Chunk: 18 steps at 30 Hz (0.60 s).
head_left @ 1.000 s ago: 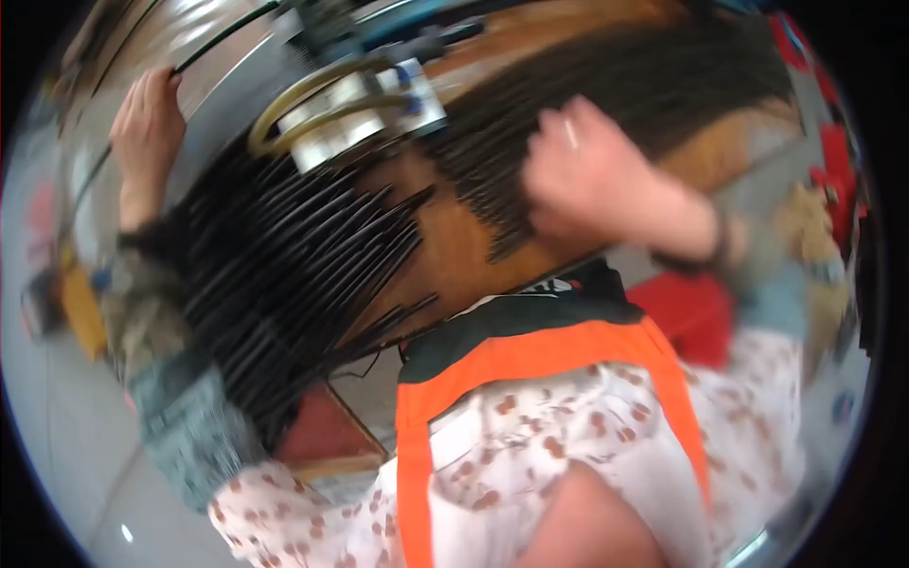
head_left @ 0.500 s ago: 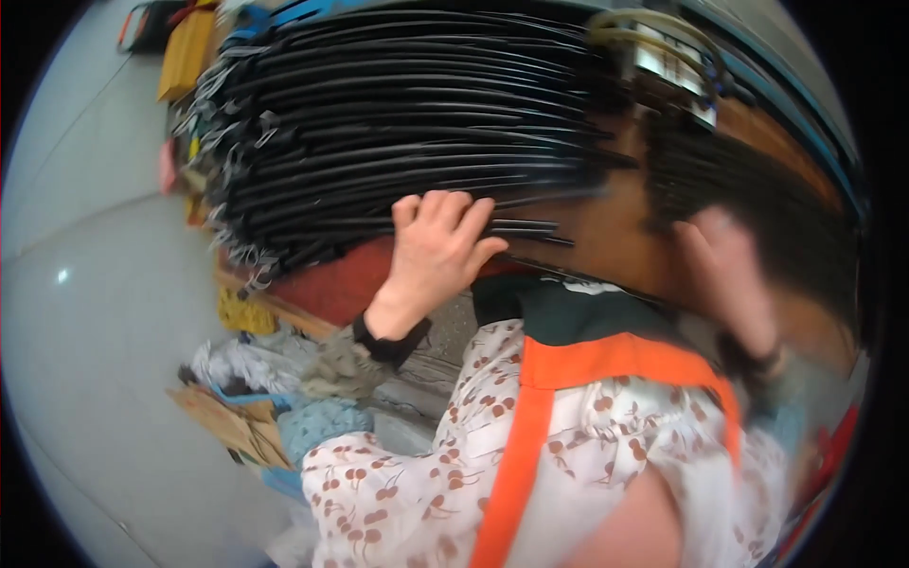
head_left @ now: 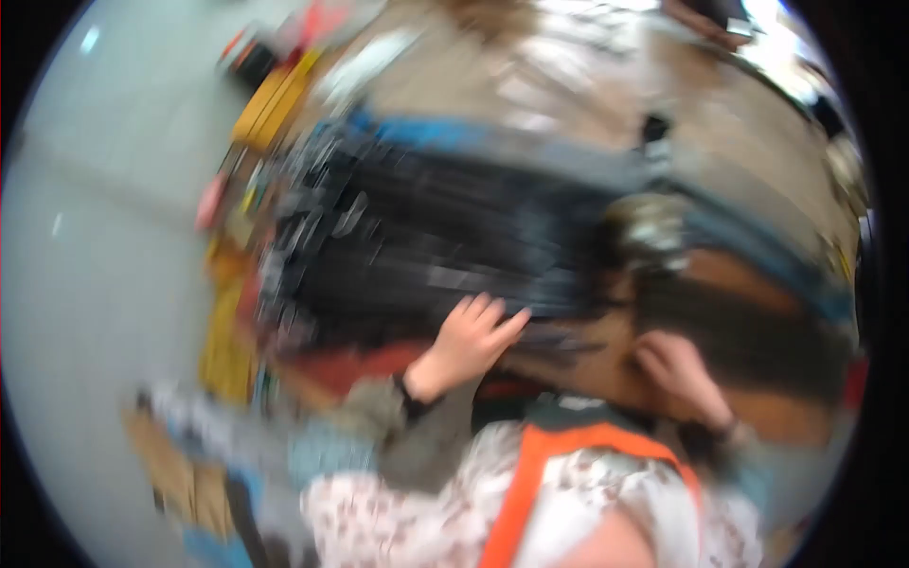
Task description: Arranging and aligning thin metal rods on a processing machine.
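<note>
The left hand (head_left: 471,341) is held with its fingers parted and bent, the thumb set apart, over the near edge of a stack of long black pieces (head_left: 426,237). No object can be made out in its grasp, and whether the stack is pressed or only hovered over cannot be told through the blur. The stack is spread beyond this hand and to its left, with a red surface (head_left: 365,367) exposed just to the hand's left.

The right hand (head_left: 677,369) is kept with its fingers curled, near the close side of a second dark bundle (head_left: 743,327); whether anything is pinched cannot be told. A metallic fixture (head_left: 653,227) is seen farther out beyond the right hand.

If the stack were pushed or caught by the left fingers, pieces could be rolled off its near edge, since no barrier is seen there. Several pieces could be drawn out together, as they are packed closely. The second bundle could be disordered by a sideways brush of the right knuckles.
</note>
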Tool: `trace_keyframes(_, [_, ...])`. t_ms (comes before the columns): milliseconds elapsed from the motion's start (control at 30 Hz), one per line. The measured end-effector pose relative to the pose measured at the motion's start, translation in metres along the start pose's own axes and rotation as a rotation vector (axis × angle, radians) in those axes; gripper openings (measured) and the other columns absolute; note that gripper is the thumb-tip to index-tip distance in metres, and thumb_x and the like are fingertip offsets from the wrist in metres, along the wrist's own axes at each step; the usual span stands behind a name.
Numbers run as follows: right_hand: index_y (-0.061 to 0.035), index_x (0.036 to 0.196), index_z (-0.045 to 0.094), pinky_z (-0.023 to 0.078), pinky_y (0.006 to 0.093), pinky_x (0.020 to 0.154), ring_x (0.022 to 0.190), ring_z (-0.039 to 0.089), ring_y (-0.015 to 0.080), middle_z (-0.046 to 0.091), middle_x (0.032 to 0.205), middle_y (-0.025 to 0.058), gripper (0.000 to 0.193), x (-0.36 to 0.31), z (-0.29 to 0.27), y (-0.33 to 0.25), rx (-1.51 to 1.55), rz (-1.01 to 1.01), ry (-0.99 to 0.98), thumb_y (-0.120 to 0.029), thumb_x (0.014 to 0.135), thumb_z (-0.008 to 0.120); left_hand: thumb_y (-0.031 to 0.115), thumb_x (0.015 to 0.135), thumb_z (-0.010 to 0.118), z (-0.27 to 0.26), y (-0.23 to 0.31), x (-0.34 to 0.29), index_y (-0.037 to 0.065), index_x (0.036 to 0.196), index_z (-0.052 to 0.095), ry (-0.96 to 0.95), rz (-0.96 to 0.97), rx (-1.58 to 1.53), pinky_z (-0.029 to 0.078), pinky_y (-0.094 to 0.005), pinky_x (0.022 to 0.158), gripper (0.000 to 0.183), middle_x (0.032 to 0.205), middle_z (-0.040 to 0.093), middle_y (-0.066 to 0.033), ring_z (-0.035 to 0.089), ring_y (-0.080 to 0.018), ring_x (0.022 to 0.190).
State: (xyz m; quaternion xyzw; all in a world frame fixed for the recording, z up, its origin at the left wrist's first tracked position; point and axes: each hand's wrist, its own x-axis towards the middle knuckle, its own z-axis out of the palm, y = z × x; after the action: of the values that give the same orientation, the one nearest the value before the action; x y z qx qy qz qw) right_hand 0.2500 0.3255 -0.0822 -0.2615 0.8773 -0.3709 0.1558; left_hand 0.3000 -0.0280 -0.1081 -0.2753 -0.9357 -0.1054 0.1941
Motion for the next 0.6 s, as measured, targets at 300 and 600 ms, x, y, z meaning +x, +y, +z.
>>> trace_keyframes(300, [-0.007,0.108,0.069,0.053,0.0426,0.083,0.094,0.067,0.0354,0.071,0.102,0.0168,0.032,0.001,0.009,0.031,0.151,0.029,-0.062,-0.033,0.097,0.056,0.025,0.079,0.074,-0.003,0.015,-0.004,0.019,0.114,0.071,0.018,0.067,0.218,0.041,-0.034,0.049,0.036,0.069,0.047,-0.0023,0.049,-0.0221,0.061])
trace_keyframes(600, [-0.0107,0.111,0.07,0.054,0.0393,0.077,0.089,0.07,0.0316,0.072,0.096,0.0121,0.031,0.009,0.015,0.039,-0.034,-0.037,0.102,-0.036,0.097,0.058,0.03,0.086,0.07,0.016,0.054,0.044,0.021,0.114,0.072,-0.128,0.013,0.251,0.046,-0.0337,0.048,0.03,0.068,0.054,-0.001,0.057,-0.0195,0.058])
